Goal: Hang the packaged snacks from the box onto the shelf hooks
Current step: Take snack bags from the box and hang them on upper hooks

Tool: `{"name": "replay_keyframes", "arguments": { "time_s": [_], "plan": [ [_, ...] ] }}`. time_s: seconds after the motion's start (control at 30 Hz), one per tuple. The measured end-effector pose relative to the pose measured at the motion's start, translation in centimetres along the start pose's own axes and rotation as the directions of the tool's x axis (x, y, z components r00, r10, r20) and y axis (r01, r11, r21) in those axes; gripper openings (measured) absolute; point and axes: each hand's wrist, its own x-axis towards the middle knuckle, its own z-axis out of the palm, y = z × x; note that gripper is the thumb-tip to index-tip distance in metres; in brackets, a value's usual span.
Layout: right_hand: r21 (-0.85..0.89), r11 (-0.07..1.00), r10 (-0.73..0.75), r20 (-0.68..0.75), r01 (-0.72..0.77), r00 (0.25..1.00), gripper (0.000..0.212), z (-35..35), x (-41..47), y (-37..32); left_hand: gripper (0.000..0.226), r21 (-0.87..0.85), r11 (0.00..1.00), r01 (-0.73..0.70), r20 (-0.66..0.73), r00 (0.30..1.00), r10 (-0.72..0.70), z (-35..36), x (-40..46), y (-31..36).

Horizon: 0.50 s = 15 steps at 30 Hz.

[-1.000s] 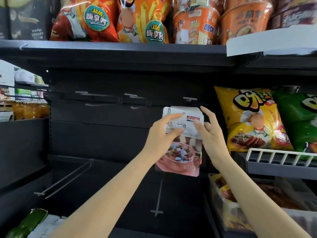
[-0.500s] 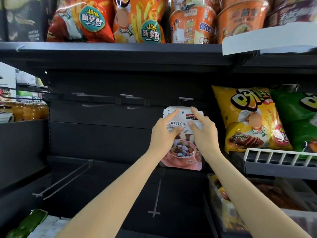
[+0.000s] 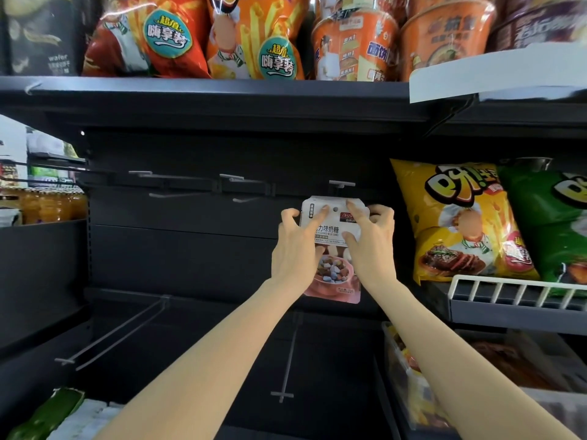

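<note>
Left hand (image 3: 297,246) and right hand (image 3: 370,246) both clamped on pouch (image 3: 335,230). Hole just under hook (image 3: 341,184); small misalignment likely makes prong miss, pouch could slip down.

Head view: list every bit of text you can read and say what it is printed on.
"嗨享薯": teal badge on the red chip bag and the orange chip bag.
"wafer": black pack.
"力味奶糖": candy packet; its smaller print is unreadable.
Noodle cups: blurred.
</note>
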Motion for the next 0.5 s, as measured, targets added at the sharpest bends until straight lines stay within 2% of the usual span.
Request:
{"name": "replay_keyframes", "arguments": {
  "time_s": [0.2, 0.3, 0.4, 0.5],
  "plan": [
    [-0.238, 0.968, -0.067, 0.047, 0.076, 0.997, 0.061, 0.4, 0.3, -0.1, 0.068, 0.037, 0.999, 0.02, -0.001, 1.0, -0.02, 0.1, 0.3, 0.4],
    [-0.259, 0.964, -0.027, 0.108, 0.054, 0.994, 0.067, 0.6, 0.7, 0.0, 0.063, 0.033, 0.998, 0.051, 0.017, 0.999, -0.051, 0.2, 0.7, 0.8],
    [-0.266, 0.963, -0.007, 0.174, 0.053, 0.985, 0.072, 0.5, 0.8, 0.0, 0.068, 0.102, 0.993, 0.053, 0.01, 0.998, -0.054, 0.2, 0.7, 1.2],
    [-0.278, 0.958, -0.012, 0.19, 0.066, 0.982, 0.073, 0.3, 0.3, 0.1, 0.068, 0.098, 0.993, 0.064, 0.003, 0.998, -0.065, 0.2, 0.5, 1.5]
  ]
}}
